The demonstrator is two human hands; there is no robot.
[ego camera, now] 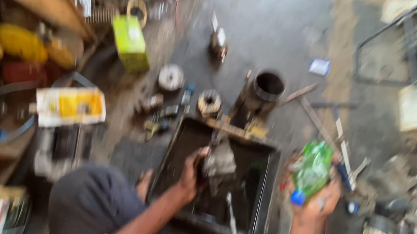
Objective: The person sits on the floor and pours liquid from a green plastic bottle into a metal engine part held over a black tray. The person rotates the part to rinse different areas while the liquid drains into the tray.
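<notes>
A tray (262, 195) lies on the floor (280, 29), a cylinder (264, 89) behind it, a carton (70, 105) left.

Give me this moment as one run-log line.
left hand: grips metal part over black tray | right hand: holds green bottle beside tray | image blurred

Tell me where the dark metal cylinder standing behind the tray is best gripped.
Grip the dark metal cylinder around its outer wall just under the open rim, coming from above or from the tray side. It appears to stand upright with its mouth up, so the round wall is free for the fingers; blur hides finer detail.
</notes>
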